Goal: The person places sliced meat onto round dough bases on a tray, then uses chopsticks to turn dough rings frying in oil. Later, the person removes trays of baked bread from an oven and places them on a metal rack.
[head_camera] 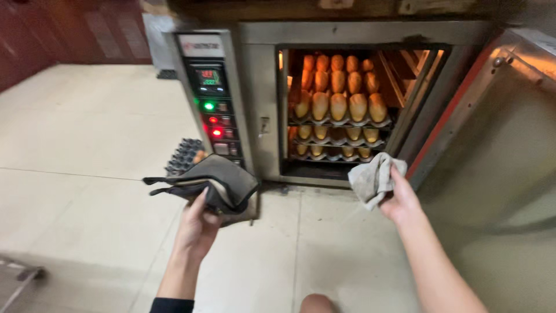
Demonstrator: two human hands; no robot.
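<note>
Two hands grip cloths before the open steel oven (260,87): left hand (197,226) holding a dark folded pad (217,182), right hand (399,200) a crumpled grey rag (370,179); golden loaves (339,104) still on racks.

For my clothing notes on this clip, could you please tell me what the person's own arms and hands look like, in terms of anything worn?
Both hands are bare, with no gloves, rings or watch visible. The left hand leads into a bare forearm, with the edge of a dark sleeve showing only at the bottom of the picture. The right hand and its forearm are bare as far as the view reaches; no sleeve shows there.
</note>
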